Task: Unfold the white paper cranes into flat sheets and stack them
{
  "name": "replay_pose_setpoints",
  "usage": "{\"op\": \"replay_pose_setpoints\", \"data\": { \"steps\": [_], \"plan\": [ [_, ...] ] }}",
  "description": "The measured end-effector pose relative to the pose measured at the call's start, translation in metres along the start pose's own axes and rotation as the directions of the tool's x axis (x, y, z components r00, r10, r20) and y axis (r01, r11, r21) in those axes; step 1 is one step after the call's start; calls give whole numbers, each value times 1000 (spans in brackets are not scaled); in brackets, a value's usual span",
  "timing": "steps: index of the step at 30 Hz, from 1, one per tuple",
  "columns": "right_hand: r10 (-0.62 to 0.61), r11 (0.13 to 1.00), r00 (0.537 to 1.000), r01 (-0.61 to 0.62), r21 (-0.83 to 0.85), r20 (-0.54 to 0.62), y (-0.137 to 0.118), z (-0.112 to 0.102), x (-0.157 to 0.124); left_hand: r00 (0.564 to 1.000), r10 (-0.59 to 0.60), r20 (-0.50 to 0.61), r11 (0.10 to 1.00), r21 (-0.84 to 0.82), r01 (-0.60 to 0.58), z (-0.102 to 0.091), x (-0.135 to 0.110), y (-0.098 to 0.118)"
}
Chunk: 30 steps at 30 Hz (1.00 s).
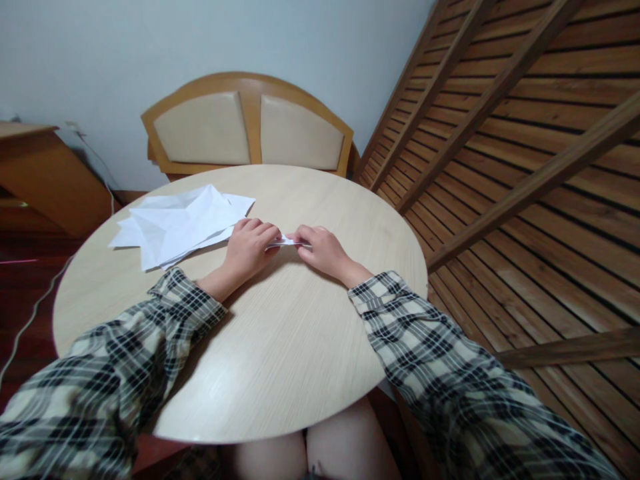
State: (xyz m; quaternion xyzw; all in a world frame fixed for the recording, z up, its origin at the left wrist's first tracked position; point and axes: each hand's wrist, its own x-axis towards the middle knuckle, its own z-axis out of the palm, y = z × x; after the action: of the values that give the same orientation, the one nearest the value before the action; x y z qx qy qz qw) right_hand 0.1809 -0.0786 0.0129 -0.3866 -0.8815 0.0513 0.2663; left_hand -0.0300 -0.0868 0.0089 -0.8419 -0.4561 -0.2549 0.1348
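Note:
Over the middle of the round table (240, 353), a small piece of folded white paper (287, 241) is held between my two hands. My left hand (251, 248) is closed on its left end, with the fingers curled over the top. On the other end, my right hand (323, 250) pinches the paper between thumb and fingers. Only a narrow strip of it shows between the hands; its full shape is hidden. Just left of my left hand lies a loose pile of creased white paper sheets (183, 220).
Behind the table stands a wooden headboard (254, 113) with two cream panels. A slatted wooden panel (510, 187) rises along the right side. At the left are a wooden desk (50, 180) and a white cable (37, 307) running down to the dark floor.

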Motion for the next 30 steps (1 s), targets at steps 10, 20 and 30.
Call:
{"op": "replay_pose_setpoints", "data": {
  "steps": [10,20,30],
  "plan": [
    [22,994,996,-12,-108,87,7,1,0,993,5,117,1000,-25,-2,9,-2,-5],
    [40,996,990,-28,-89,139,17,3,-2,948,-244,-205,920,-359,159,15,0,-14],
    [43,999,991,-41,-17,128,21,3,-3,976,219,20,933,-297,-204,9,0,2]
  ]
}}
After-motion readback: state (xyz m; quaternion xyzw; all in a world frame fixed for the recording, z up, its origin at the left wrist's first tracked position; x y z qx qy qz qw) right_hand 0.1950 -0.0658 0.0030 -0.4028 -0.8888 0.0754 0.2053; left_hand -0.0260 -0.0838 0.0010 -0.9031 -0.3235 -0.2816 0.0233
